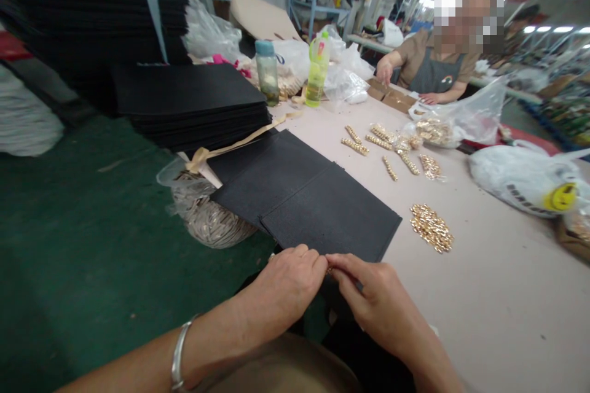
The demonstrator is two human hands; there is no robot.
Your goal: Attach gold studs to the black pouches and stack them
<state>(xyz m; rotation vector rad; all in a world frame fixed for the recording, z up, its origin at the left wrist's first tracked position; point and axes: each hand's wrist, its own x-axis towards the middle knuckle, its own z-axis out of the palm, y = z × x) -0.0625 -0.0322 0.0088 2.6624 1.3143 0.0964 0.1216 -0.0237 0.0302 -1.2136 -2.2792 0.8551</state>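
My left hand (295,279) and my right hand (375,295) meet at the fingertips, just in front of the near edge of a black panel (336,209). Both are closed in a pinch. Between them glints a small gold-coloured piece (329,269), mostly covered by my fingers, so its shape cannot be made out. The black panel lies flat on the table with another black panel (262,175) partly under it. To the right of the panels is a loose pile of small gold metal pieces (432,228).
Rows of gold pieces (389,167) and plastic bags (520,178) lie on the pale table (498,295). Stacked black sheets (193,95), a green bottle (317,70) and a blue-lidded bottle (267,73) stand farther back. A co-worker (428,67) reaches into a cardboard box (399,100).
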